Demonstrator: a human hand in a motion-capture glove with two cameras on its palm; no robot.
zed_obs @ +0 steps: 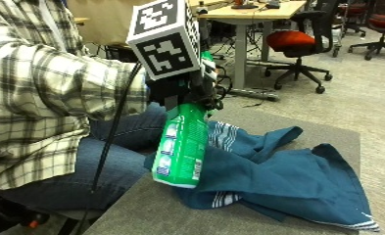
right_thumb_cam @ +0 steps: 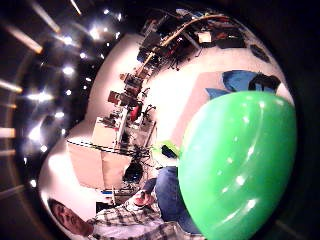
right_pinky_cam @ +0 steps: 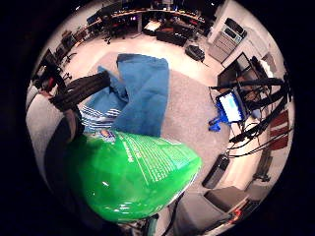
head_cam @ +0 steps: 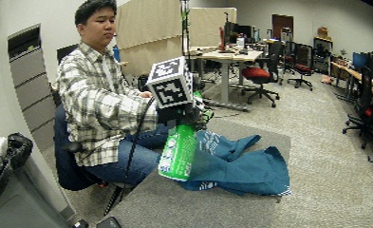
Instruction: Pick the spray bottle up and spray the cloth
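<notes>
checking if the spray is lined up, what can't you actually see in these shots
- Spray bottle nozzle and trigger: hidden in the outside view by the marker cube and the gloved right hand.
- The grip's fingers on the trigger: not visible in any view.
- Bottle label text: too small to read in the little finger side palm view.
- Cloth near the bottle's base: covered by the bottle.
- Any spray mist: none can be made out.

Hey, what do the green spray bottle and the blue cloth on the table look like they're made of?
The spray bottle looks like glossy green plastic: bright highlights sit on its smooth, rounded body, and a printed label wraps one side. The cloth looks like soft woven fabric, perhaps cotton towelling: matte teal, crumpled into loose folds, with white stripes near its ends. The gloved right hand grips the bottle's neck.
</notes>
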